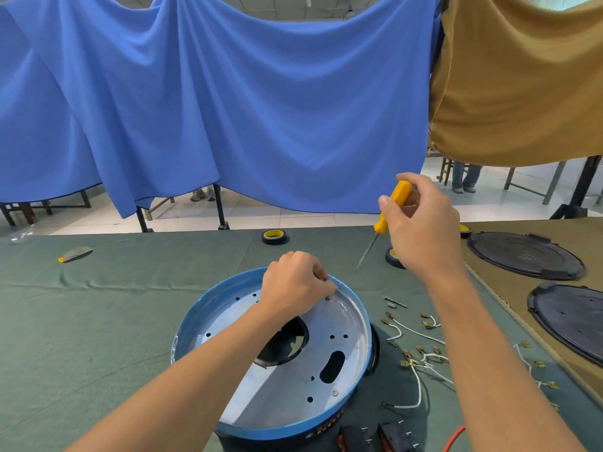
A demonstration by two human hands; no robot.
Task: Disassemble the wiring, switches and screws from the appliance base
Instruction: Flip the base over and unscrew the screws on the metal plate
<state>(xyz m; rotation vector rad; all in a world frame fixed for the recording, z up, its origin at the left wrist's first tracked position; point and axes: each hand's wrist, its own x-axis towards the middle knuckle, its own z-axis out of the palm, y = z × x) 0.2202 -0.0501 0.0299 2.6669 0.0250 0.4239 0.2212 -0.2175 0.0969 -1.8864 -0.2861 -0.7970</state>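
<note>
The appliance base (192, 324), a round blue-rimmed shell with a silver plate set in it, sits at the middle of the table's (98, 321) near edge on a green cloth. The plate has one large round opening, an oval slot and many small holes; a silver screw (335, 392) sits in it toward the near right.

The left grip (295, 282) reaches over the plate to its far rim. Its fingers are curled tight, with the tips bunched down on a dark screw (328, 298) in the plate.

The right grip (421, 223) is raised above the table, to the right of the base and beyond it. It is closed round the yellow handle of a screwdriver (396, 197), thumb along the handle, and the thin shaft slants down and left with its tip clear of the base.

White wires (414, 334) with brass terminals lie loose on the cloth just right of the base, with a small metal pin (394, 301) beyond them. Black switches (394, 435) and a red wire (453, 435) lie at the near edge.

A tape roll (275, 237) lies near the far edge, and a second roll (393, 256) shows partly behind the right grip. Two black round lids (525, 256) lie on a brown cloth along the right edge. A blue cloth (212, 109) hangs behind the table.
</note>
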